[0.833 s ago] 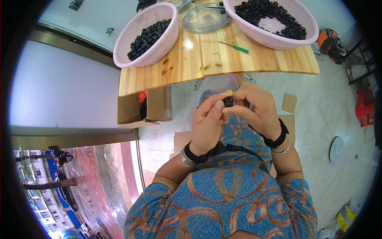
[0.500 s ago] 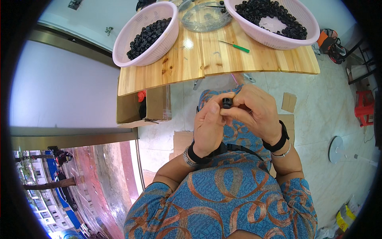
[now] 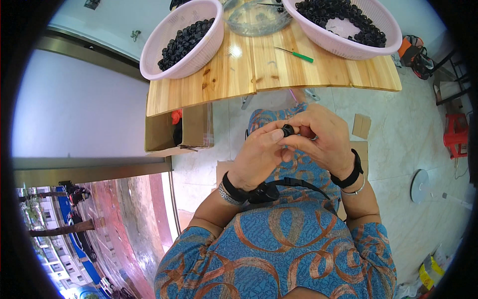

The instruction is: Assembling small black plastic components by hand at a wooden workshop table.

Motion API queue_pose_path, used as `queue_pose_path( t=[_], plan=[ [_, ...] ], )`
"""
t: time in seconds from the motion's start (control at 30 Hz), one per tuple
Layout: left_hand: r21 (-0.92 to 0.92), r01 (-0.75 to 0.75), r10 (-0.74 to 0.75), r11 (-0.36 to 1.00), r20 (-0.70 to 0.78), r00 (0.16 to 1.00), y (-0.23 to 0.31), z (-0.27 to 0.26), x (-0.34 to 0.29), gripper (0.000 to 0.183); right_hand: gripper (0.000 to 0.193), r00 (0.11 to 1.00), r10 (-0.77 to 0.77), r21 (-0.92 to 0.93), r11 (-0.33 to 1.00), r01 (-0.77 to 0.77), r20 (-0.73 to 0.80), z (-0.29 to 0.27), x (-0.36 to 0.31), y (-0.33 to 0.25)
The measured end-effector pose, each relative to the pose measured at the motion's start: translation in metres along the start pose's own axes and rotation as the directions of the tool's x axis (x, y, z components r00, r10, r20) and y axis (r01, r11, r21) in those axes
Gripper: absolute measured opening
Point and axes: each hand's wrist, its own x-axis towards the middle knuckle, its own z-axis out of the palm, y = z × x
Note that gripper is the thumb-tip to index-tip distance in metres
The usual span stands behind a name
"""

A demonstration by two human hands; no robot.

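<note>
Our left hand (image 3: 253, 154) and right hand (image 3: 324, 138) clamp fingers (image 3: 302, 143) on a black part (image 3: 288, 130) (pink basket (image 3: 326, 45) at one o'clock).

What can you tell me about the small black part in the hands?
The small black part is rounded, with a slight sheen, and looks like plastic. The left hand and right hand pinch it in the air, on the person's side of the wooden table. Both partly hide it; its finer details and exact tilt are unclear.

Wooden table (image 3: 224, 79), pale tiled floor (image 3: 393, 119), red stool (image 3: 454, 130), daylit street (image 3: 119, 214) outside
</note>
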Motion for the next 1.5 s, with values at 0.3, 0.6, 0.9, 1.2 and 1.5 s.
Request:
queue_pose_path(
  t=[0.3, 0.6, 0.9, 1.2, 1.5],
  plan=[
    [-0.005, -0.004, 0.004, 1.000, 0.091, 0.996, 0.006, -0.005, 0.002, 0.040, 0.030, 0.983, -0.151, 0.010, 0.989, 0.151, 0.107, -0.008, 0.010, 0.004],
    [0.062, -0.101, 0.099, 0.993, 0.032, 0.995, 0.006, 0.003, 0.003, 0.038, 0.028, 0.971, -0.238, -0.128, 0.962, 0.240, 0.030, 0.000, 0.006, 0.012],
    [0.319, -0.052, 0.020, 0.946, 0.103, 0.995, 0.019, 0.000, -0.005, 0.039, 0.031, 0.950, -0.306, -0.152, 0.938, 0.312, 0.060, -0.004, 0.001, 0.014],
    [0.304, -0.095, 0.047, 0.948, 0.163, 0.986, 0.014, -0.004, -0.007, 0.034, 0.032, 0.946, -0.318, -0.095, 0.942, 0.323, 0.065, 0.002, -0.002, 0.014],
    [0.184, -0.033, 0.012, 0.982, 0.109, 0.994, 0.015, -0.007, -0.002, 0.035, 0.029, 0.979, -0.106, 0.007, 0.994, 0.106, 0.176, 0.000, 0.007, 0.006]
  ],
)
